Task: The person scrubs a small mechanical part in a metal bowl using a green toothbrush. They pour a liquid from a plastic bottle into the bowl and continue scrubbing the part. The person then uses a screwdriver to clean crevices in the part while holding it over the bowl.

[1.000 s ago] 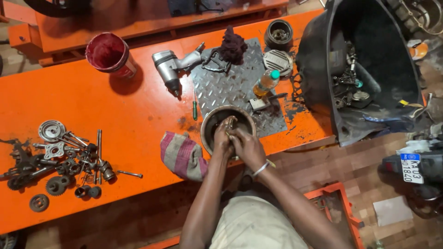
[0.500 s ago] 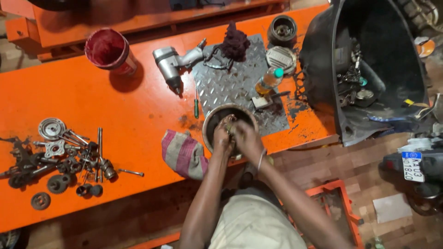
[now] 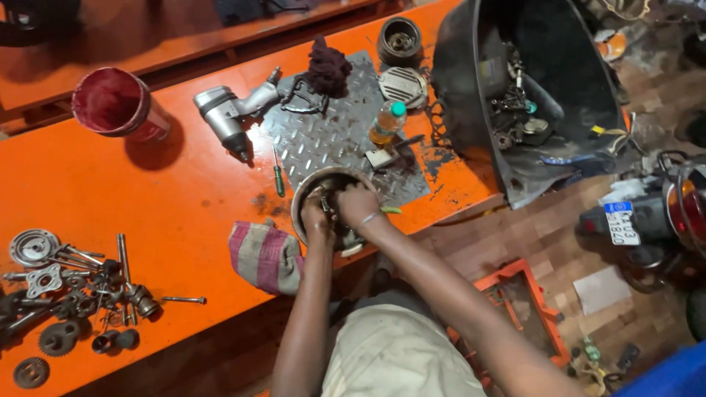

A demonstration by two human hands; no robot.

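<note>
Down at the near edge of the orange workbench (image 3: 184,176) sat a round metal bowl (image 3: 309,192), dark inside, with both hands sunk into it. Left hand (image 3: 317,215) curled over something small and metallic; right hand (image 3: 358,204) bent beside it, fingers pressed in, touching the left. Could not tell what was gripped, hidden by fingers and grime. Lay just left of the bowl: a striped cloth (image 3: 265,256). Behind it, on a chequered steel plate (image 3: 331,140), stood a small plastic bottle (image 3: 387,123) of amber liquid with a green cap, next to a green-handled screwdriver (image 3: 279,176). Farther back rested a grey impact wrench (image 3: 232,114), a dark rag (image 3: 328,66) and a red tin (image 3: 118,105), red inside. Held a jumble of dark parts, hard to make out: a big black tub (image 3: 471,95) at right. Scattered far left, partly cut off: gears and bolts (image 3: 73,294). Showed at the right edge: a small blue-and-white plate (image 3: 620,223).
</note>
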